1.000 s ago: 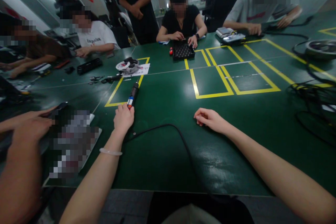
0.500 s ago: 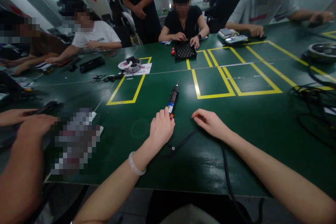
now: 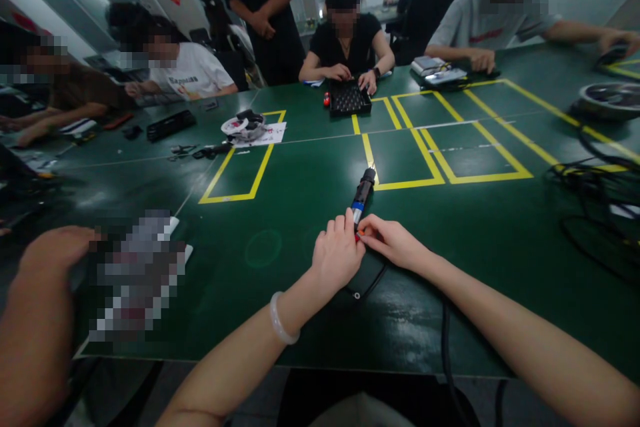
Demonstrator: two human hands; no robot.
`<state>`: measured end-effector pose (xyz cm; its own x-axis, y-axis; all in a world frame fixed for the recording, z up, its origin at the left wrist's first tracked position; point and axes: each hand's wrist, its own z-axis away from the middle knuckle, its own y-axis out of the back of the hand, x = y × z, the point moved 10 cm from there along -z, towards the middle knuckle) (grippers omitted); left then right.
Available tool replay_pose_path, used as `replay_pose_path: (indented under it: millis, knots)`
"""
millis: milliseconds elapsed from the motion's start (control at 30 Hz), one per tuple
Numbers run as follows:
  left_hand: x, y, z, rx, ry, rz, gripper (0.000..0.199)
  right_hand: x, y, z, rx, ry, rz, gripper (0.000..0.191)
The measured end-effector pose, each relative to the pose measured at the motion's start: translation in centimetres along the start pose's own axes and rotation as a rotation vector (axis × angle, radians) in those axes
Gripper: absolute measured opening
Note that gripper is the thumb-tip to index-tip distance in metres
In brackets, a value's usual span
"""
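Note:
My left hand [image 3: 337,252], with a pale bangle [image 3: 283,320] on its wrist, is closed around the lower part of an electric screwdriver [image 3: 363,192]. The tool is dark with a blue and silver band, and its thin bit points away from me. My right hand [image 3: 396,240] has its fingers pinched at the tool's orange-and-red rear end, touching it beside my left fingers. Exactly what those fingertips grip is partly hidden. A thin black cord [image 3: 376,282] lies beneath my hands, with a small metal ring [image 3: 357,295] by it.
Yellow tape outlines [image 3: 410,183] mark the green table [image 3: 300,213]. Across from me a person works at a black tray [image 3: 350,99]. Cables [image 3: 590,187] coil at the right; a white device [image 3: 245,125] lies on paper. A neighbour's arm [image 3: 43,307] is at the left.
My left hand has carried the screwdriver to the right, towards my right hand. My right fingers, apart from the tool before, now touch its rear end. The neighbour's arm at left has shifted.

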<state>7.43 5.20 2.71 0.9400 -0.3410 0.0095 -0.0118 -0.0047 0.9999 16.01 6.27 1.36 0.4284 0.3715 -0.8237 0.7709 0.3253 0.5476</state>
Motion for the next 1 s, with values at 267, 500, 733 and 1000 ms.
replay_pose_path:
  millis: [267,500,733,1000]
  knots:
    - [-1.1,-0.2,0.5,-0.107,-0.109,0.169,0.074,3.4,0.0,0.2,-0.001,-0.305,-0.387,0.016]
    - [-1.0,-0.4,0.5,-0.109,-0.113,0.180,0.074,4.4,-0.8,0.3,-0.012,-0.397,-0.635,0.022]
    - [-1.0,-0.5,0.6,-0.103,-0.093,0.167,0.075,3.8,-1.1,0.2,-0.059,-0.343,-0.730,0.037]
    - [-0.9,-0.3,0.6,-0.094,-0.092,0.163,0.074,2.8,-0.7,0.1,-0.116,-0.231,-0.650,0.035]
